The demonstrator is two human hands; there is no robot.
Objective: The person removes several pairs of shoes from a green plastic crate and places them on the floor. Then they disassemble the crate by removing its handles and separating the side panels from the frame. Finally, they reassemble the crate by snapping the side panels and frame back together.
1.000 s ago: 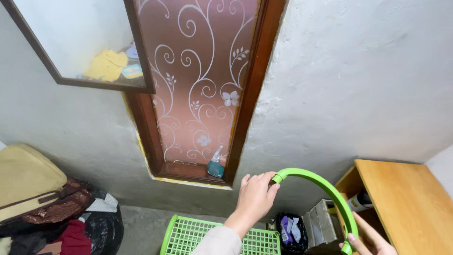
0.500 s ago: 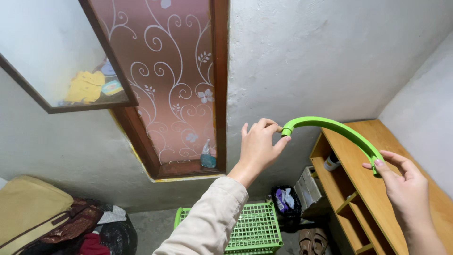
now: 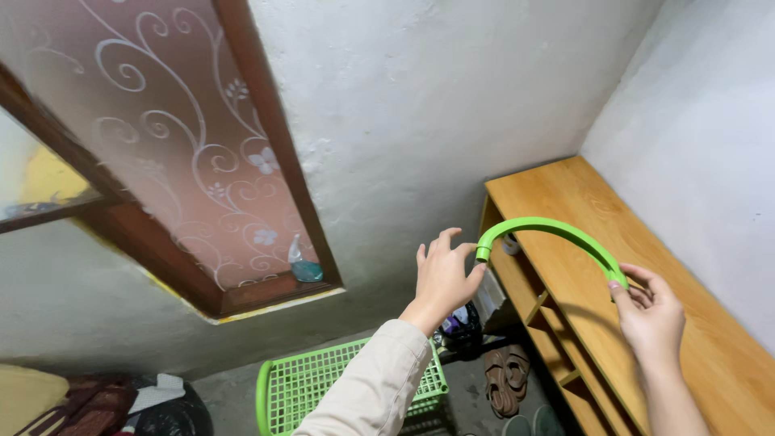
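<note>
Both hands hold a curved green plastic handle [image 3: 557, 236] up in front of wall: left hand [image 3: 445, 277] pinches one end, right hand [image 3: 651, 311] grips the other, above wooden shelf [image 3: 613, 242]. Green basket [image 3: 323, 387] on floor, teal spray bottle [image 3: 303, 263] on window sill

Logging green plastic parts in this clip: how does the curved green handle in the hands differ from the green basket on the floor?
The curved handle is one solid, smooth arched strip; the basket is an open grid of mesh. The handle is held up in the air, the left hand at one end and the right hand at the other, while the basket sits low on the floor, untouched. Both are the same bright green plastic.
</note>
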